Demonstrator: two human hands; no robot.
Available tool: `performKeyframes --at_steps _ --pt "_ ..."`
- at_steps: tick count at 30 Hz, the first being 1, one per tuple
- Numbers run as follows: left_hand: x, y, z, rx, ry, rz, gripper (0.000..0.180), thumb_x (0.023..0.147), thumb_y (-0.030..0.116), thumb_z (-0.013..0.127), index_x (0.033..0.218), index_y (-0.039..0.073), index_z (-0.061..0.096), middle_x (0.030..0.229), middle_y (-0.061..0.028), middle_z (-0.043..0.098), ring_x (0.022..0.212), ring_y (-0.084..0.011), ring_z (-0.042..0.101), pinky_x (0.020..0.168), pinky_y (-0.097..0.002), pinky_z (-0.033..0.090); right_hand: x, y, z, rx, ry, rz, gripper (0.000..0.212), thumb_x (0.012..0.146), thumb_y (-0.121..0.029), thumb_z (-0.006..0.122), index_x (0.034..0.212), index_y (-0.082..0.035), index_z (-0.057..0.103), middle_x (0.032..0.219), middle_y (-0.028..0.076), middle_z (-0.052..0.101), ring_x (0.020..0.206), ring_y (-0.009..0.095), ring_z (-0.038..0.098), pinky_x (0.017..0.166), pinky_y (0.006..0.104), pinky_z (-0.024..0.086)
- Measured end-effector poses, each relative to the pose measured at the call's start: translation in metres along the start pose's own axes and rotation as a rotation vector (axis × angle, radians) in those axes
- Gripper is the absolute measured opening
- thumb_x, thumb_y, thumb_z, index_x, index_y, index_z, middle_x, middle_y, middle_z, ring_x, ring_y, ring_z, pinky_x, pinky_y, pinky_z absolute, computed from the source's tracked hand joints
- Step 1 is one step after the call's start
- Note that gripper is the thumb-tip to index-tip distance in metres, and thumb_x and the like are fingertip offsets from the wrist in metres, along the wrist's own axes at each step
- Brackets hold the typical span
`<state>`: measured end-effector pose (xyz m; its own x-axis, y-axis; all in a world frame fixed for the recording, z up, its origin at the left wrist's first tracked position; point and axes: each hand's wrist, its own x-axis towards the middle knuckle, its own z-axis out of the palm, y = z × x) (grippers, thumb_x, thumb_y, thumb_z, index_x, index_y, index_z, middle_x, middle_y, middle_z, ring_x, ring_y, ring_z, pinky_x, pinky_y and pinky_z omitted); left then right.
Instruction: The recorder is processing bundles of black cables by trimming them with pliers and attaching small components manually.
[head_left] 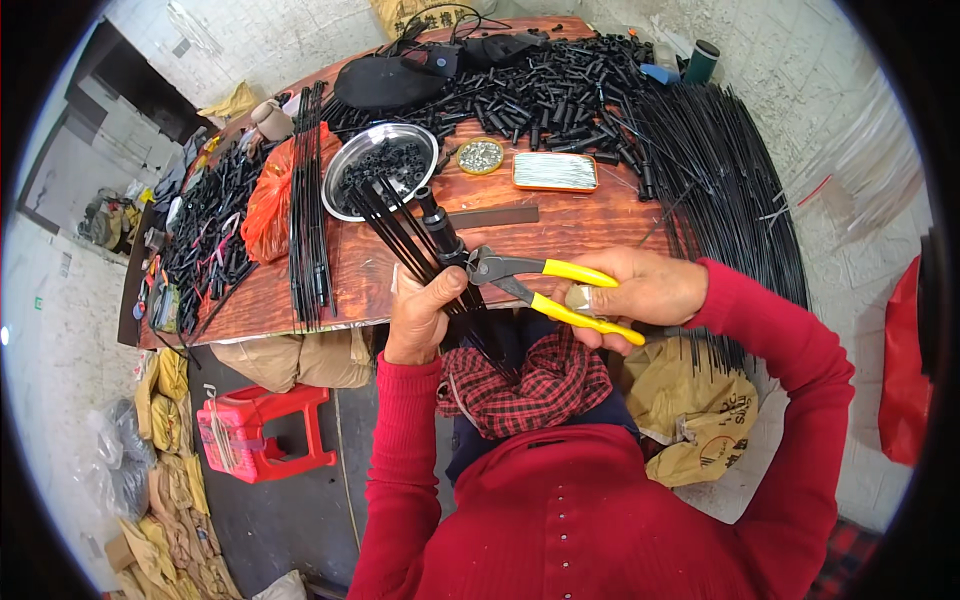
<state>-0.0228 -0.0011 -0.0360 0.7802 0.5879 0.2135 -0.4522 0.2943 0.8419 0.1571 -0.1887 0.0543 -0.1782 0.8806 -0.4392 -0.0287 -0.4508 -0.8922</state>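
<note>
My left hand (422, 312) is wrapped around a bundle of thin black rods (408, 238), which slants from over the table down toward my lap. A stepped black tubular piece (440, 228) stands among the rods, just above my thumb. In my right hand (652, 288) is a pair of end-cutting pliers (515, 272) with yellow handles, spread somewhat apart. The pliers' round head meets the side of the bundle beside my left thumb. Whether the jaws grip anything is too small to tell. A red-and-black checked cloth (540, 385) lies across my lap below.
On the wooden table (600, 225) are a metal bowl (345, 205) of small black parts, a round dish (480, 156) of metal bits and an orange-rimmed tray (555, 172) of pale wires. Black tubes (540, 105) pile behind; long rods (730, 170) lie right. A red stool (265, 435) stands lower left.
</note>
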Motion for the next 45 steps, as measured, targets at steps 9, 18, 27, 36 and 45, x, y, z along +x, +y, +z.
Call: performKeyframes --at_steps 9,18,27,36,45 --pt "0.003 -0.006 -0.013 -0.042 0.003 0.0 0.038 0.078 0.016 0.079 0.109 0.001 0.063 0.106 -0.0105 0.068 0.091 -0.016 0.064 0.084 -0.0306 0.05 0.022 0.032 0.016 0.073 0.069 -0.128 0.046 0.102 -0.03 0.046 0.14 -0.004 0.041 0.073 0.004 0.055 0.051 0.006 0.05 0.046 0.0199 0.041" --pt "0.003 -0.003 -0.009 0.031 -0.046 -0.003 0.044 0.079 0.021 0.079 0.113 0.0 0.062 0.109 -0.0111 0.068 0.098 -0.0159 0.061 0.09 -0.0316 0.046 0.005 0.022 0.022 0.119 0.083 -0.001 0.037 0.102 -0.038 0.045 0.114 -0.004 0.051 0.06 -0.001 0.044 0.044 0.005 0.037 0.04 0.0204 0.035" --pt "0.006 -0.006 -0.01 0.003 0.011 0.017 0.053 0.079 0.028 0.08 0.117 -0.001 0.058 0.107 -0.0135 0.066 0.09 -0.019 0.063 0.082 -0.0335 0.051 0.004 0.039 0.02 -0.485 0.43 -0.359 0.024 0.1 -0.022 0.048 0.109 -0.001 0.057 0.066 0.001 0.057 0.049 0.006 0.052 0.047 0.0205 0.043" --pt "0.016 -0.011 -0.005 -0.113 -0.049 0.045 0.073 0.08 0.039 0.076 0.13 -0.007 0.049 0.094 -0.0072 0.063 0.075 -0.0151 0.062 0.065 -0.0297 0.054 0.004 0.023 0.017 -0.007 0.14 -0.161 0.042 0.1 -0.04 0.046 0.117 -0.003 0.055 0.071 0.006 0.061 0.049 0.007 0.055 0.046 0.0209 0.046" --pt "0.013 -0.006 0.002 -0.08 -0.111 0.043 0.065 0.087 0.036 0.07 0.13 -0.009 0.048 0.101 -0.0094 0.061 0.075 -0.0158 0.06 0.066 -0.028 0.051 0.004 0.016 0.014 -0.019 0.12 -0.138 0.042 0.101 -0.036 0.045 0.123 -0.002 0.054 0.075 0.006 0.062 0.053 0.008 0.057 0.05 0.022 0.048"
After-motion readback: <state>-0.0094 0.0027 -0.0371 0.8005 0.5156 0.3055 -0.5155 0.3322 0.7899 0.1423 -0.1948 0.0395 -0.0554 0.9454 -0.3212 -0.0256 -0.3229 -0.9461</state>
